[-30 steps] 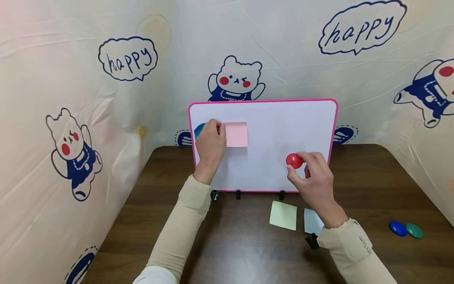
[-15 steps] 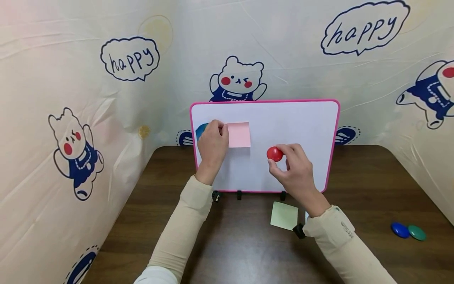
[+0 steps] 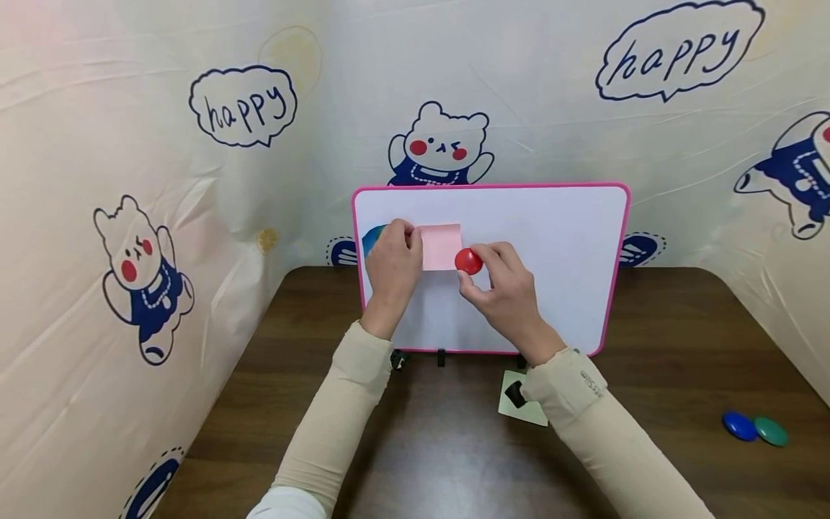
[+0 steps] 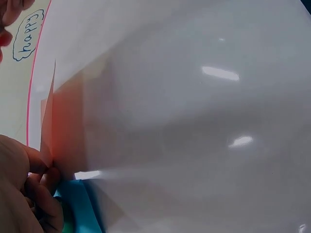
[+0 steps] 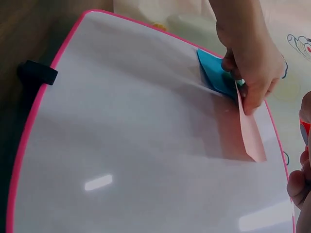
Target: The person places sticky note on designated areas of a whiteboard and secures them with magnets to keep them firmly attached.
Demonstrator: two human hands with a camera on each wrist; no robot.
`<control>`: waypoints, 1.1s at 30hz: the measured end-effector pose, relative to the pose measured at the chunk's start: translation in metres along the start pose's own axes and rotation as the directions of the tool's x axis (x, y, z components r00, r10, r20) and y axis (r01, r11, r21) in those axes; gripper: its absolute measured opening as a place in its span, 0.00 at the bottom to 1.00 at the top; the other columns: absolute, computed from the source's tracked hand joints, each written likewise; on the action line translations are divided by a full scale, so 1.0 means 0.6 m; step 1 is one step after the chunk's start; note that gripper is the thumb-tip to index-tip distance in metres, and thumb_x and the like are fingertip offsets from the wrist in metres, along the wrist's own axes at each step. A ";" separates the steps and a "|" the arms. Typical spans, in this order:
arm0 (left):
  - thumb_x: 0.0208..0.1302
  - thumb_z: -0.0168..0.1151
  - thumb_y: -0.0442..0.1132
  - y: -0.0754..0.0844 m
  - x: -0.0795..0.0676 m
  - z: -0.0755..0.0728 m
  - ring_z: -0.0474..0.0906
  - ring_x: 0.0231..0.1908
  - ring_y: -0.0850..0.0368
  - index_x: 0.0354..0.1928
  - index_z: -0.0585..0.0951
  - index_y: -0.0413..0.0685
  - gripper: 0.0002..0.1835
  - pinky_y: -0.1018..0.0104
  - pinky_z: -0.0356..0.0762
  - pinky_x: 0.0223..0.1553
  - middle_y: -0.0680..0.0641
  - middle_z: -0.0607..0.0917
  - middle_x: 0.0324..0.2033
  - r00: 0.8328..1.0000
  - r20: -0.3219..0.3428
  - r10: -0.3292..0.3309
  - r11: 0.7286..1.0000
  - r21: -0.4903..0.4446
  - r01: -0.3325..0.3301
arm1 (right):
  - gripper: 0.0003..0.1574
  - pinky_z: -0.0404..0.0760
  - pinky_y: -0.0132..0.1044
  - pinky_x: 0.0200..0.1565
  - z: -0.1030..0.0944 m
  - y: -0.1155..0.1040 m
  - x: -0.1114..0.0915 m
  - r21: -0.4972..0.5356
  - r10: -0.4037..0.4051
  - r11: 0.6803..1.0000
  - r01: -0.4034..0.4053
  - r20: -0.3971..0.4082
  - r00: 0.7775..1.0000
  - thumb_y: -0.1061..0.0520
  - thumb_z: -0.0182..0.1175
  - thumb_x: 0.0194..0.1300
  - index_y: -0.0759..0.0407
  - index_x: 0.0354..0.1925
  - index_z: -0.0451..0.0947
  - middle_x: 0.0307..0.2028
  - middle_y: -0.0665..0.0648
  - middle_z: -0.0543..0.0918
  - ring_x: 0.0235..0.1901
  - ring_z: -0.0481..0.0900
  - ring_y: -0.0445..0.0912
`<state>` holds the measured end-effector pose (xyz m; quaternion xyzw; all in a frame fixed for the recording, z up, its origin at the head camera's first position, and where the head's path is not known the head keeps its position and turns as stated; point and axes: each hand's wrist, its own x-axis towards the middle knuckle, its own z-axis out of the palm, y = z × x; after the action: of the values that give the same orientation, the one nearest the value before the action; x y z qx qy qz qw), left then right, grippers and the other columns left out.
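Note:
My left hand (image 3: 392, 263) pinches the left edge of a pink sticky note (image 3: 442, 247) between thumb and finger, in front of the upright whiteboard (image 3: 551, 259). From the right wrist view, the note's far edge stands away from the board and casts a shadow on it. Behind that hand a blue sticky note (image 5: 216, 70) lies against the board, mostly hidden, with a bit of green (image 4: 67, 222) showing beside the fingers. My right hand (image 3: 502, 288) holds a round red magnet (image 3: 468, 262) by its rim, with thumb and finger, overlapping the pink note's lower right corner in the head view.
On the wooden table (image 3: 441, 447), a blue magnet (image 3: 740, 426) and a green magnet (image 3: 771, 432) lie at the right. A pale green sticky note (image 3: 530, 413) is partly covered by the right wrist's camera. Black clips (image 3: 442, 358) support the board's lower edge.
My right hand has carried the red magnet leftward and up, from the board's right side to the pink note. My left hand stays in place. The right sleeve now hides the light blue note on the table.

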<state>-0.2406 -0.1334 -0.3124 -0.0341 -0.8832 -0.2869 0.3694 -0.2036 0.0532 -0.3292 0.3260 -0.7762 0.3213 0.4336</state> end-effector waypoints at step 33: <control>0.71 0.63 0.45 -0.009 0.000 -0.004 0.83 0.32 0.52 0.41 0.84 0.42 0.12 0.62 0.83 0.33 0.45 0.87 0.36 0.999 0.011 0.030 0.999 0.009 -0.030 | 0.23 0.85 0.47 0.43 0.122 0.006 0.047 -0.159 0.139 0.978 -0.135 0.012 0.990 0.54 0.69 0.65 0.68 0.51 0.79 0.43 0.65 0.78 0.41 0.83 0.54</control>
<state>-0.2407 -0.1396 -0.3134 -0.0475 -0.8859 -0.2770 0.3690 -0.2520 -0.0082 -0.3354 0.2403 -0.8247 0.2841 0.4259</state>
